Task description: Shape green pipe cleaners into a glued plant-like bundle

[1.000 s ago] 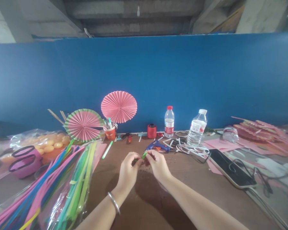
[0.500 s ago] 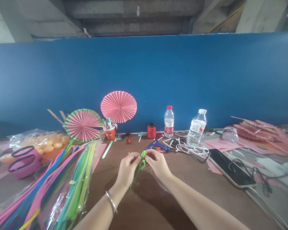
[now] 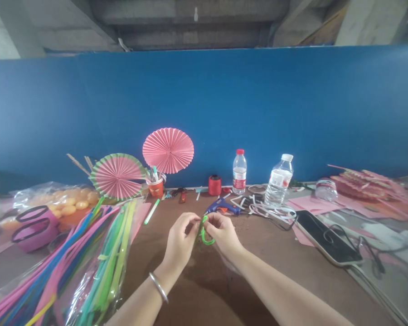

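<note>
Between my two hands is a bright green pipe cleaner (image 3: 208,242), bent into a small loop that hangs below the fingertips. My left hand (image 3: 181,237) pinches it from the left, a silver bangle on that wrist. From the right, my right hand (image 3: 224,233) pinches the same piece with thumb and forefinger, the fingertips of both hands almost meeting. Part of the green piece is hidden behind the fingers. Just beyond my right hand lies a blue glue gun (image 3: 224,206) on the brown table (image 3: 258,280).
On the left lie bagged colourful pipe cleaners (image 3: 98,262) and a pink pleated fan (image 3: 119,176). A cup of pens (image 3: 155,186) and a red spool (image 3: 215,185) stand at the back. To the right are two water bottles (image 3: 239,174), white strips (image 3: 272,210) and a phone (image 3: 328,237).
The green loop has swung to the right and opened rounder below my fingers. The strand that hung down by my left hand no longer shows. Both hands keep nearly the same place.
</note>
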Demonstrator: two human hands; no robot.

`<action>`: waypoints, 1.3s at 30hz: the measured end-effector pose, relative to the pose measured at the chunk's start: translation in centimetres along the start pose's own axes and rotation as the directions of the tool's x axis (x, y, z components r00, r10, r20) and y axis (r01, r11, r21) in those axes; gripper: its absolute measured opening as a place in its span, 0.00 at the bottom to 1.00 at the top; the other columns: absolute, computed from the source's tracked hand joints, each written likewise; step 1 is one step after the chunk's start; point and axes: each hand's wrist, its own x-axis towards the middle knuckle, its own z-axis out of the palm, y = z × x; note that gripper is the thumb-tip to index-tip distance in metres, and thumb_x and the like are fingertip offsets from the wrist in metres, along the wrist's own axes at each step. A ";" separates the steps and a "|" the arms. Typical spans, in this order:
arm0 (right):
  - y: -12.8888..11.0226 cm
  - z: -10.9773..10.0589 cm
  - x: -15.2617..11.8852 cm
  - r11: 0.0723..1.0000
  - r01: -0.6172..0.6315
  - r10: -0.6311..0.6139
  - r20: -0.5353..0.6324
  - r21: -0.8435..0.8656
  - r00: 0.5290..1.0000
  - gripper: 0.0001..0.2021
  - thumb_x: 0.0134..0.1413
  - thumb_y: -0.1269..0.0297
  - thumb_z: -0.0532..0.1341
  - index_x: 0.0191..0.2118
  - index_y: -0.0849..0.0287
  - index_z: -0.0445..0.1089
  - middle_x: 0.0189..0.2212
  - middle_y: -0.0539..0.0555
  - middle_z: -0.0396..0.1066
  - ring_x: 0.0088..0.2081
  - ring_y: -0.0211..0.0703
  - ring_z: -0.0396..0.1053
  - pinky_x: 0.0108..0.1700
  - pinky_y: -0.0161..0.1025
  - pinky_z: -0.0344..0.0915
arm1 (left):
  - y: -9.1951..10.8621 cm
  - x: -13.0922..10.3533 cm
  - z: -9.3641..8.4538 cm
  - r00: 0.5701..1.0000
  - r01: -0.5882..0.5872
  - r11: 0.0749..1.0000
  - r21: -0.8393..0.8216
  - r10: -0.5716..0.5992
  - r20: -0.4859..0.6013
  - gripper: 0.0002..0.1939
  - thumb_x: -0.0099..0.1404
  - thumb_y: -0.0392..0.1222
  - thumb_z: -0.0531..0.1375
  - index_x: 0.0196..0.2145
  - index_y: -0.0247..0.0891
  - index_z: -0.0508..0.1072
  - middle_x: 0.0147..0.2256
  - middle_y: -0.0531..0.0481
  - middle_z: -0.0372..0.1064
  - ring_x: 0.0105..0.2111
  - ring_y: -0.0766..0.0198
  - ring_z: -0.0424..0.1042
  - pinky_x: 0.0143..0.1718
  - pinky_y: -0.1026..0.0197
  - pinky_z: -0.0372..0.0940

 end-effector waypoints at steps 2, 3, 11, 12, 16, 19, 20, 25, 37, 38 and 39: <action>-0.1 0.0 -0.1 0.999 0.018 -0.018 -0.015 -0.042 1.000 0.03 0.42 0.69 0.56 0.23 0.61 0.63 0.16 0.44 0.59 0.17 0.30 0.54 0.21 0.30 0.54 | 0.2 -0.1 0.0 1.000 -0.024 1.000 0.019 0.024 0.000 0.05 0.60 0.39 0.54 0.32 0.39 0.69 0.33 0.50 0.68 0.33 0.64 0.68 0.32 0.65 0.62; -0.2 0.1 -0.2 0.997 0.036 -0.038 -0.018 -0.068 0.999 0.02 0.41 0.69 0.56 0.23 0.61 0.63 0.16 0.45 0.59 0.18 0.31 0.55 0.21 0.30 0.54 | 0.2 -0.1 -0.1 0.999 -0.035 0.999 0.025 0.035 0.004 0.05 0.60 0.38 0.54 0.32 0.39 0.69 0.33 0.50 0.68 0.33 0.64 0.68 0.31 0.66 0.62; -0.7 0.2 -0.3 0.968 0.092 -0.102 -0.028 -0.234 0.994 0.05 0.45 0.68 0.56 0.23 0.62 0.64 0.18 0.47 0.61 0.21 0.33 0.58 0.24 0.30 0.55 | 0.6 0.1 -0.5 0.989 -0.134 0.976 0.173 0.142 -0.034 0.06 0.58 0.34 0.53 0.28 0.38 0.70 0.30 0.49 0.68 0.32 0.63 0.68 0.33 0.64 0.63; -0.8 0.3 -0.3 0.965 0.095 -0.103 -0.020 -0.243 0.994 0.05 0.46 0.68 0.56 0.23 0.62 0.64 0.18 0.47 0.61 0.21 0.33 0.58 0.24 0.30 0.55 | 0.7 0.1 -0.6 0.990 -0.132 0.976 0.174 0.140 -0.032 0.06 0.58 0.33 0.53 0.27 0.38 0.70 0.30 0.50 0.68 0.32 0.64 0.68 0.32 0.64 0.63; -1.3 0.2 -0.4 0.965 0.105 -0.100 0.030 -0.241 0.994 0.05 0.48 0.68 0.55 0.26 0.61 0.65 0.20 0.47 0.61 0.22 0.33 0.59 0.25 0.30 0.56 | 1.2 0.3 -0.8 0.994 -0.095 0.984 0.151 0.100 -0.031 0.05 0.57 0.34 0.53 0.27 0.38 0.68 0.29 0.51 0.67 0.30 0.64 0.68 0.31 0.65 0.63; -1.9 0.1 -0.1 0.965 0.114 -0.104 0.054 -0.235 0.993 0.04 0.49 0.67 0.54 0.28 0.60 0.64 0.21 0.47 0.61 0.23 0.33 0.59 0.25 0.29 0.56 | 1.6 0.5 -0.9 0.999 -0.027 0.997 0.077 0.029 -0.018 0.05 0.57 0.35 0.53 0.29 0.38 0.68 0.30 0.50 0.67 0.31 0.63 0.68 0.32 0.64 0.63; -2.1 0.0 0.0 0.965 0.119 -0.106 0.066 -0.235 0.992 0.04 0.50 0.67 0.53 0.28 0.60 0.63 0.21 0.47 0.61 0.23 0.33 0.58 0.25 0.29 0.56 | 1.7 0.6 -1.0 1.000 -0.001 0.999 0.051 0.001 -0.009 0.05 0.57 0.35 0.53 0.29 0.38 0.68 0.30 0.51 0.68 0.31 0.63 0.69 0.32 0.64 0.63; -2.9 0.1 0.9 0.938 0.141 -0.103 0.132 -0.318 0.986 0.05 0.50 0.67 0.53 0.26 0.60 0.62 0.20 0.46 0.59 0.21 0.33 0.56 0.23 0.29 0.53 | 2.3 1.0 -1.5 0.997 0.083 0.996 0.011 -0.083 0.000 0.04 0.56 0.36 0.54 0.28 0.38 0.70 0.28 0.52 0.69 0.29 0.63 0.69 0.31 0.64 0.63; -1.6 1.2 0.8 0.889 0.160 -0.149 0.060 -0.429 0.987 0.04 0.46 0.68 0.53 0.24 0.59 0.61 0.19 0.46 0.60 0.21 0.34 0.57 0.23 0.30 0.53 | 0.4 0.8 -0.9 0.990 0.136 0.985 -0.108 -0.140 -0.031 0.07 0.59 0.42 0.55 0.35 0.40 0.70 0.34 0.50 0.71 0.34 0.61 0.71 0.35 0.62 0.64; -1.4 1.1 0.8 0.906 0.138 -0.122 0.067 -0.400 0.990 0.04 0.47 0.68 0.53 0.25 0.59 0.61 0.19 0.46 0.60 0.21 0.34 0.56 0.23 0.30 0.53 | 0.3 0.8 -0.8 0.989 0.143 0.984 -0.103 -0.145 -0.016 0.07 0.59 0.42 0.55 0.35 0.39 0.70 0.34 0.49 0.71 0.34 0.61 0.71 0.35 0.62 0.64; -1.3 1.0 0.9 0.922 0.117 -0.094 0.079 -0.370 0.992 0.04 0.47 0.67 0.53 0.26 0.59 0.61 0.19 0.46 0.60 0.21 0.33 0.56 0.23 0.30 0.53 | 0.1 0.8 -0.8 0.989 0.145 0.985 -0.099 -0.146 -0.005 0.07 0.59 0.41 0.55 0.35 0.39 0.70 0.34 0.49 0.71 0.34 0.61 0.71 0.35 0.62 0.64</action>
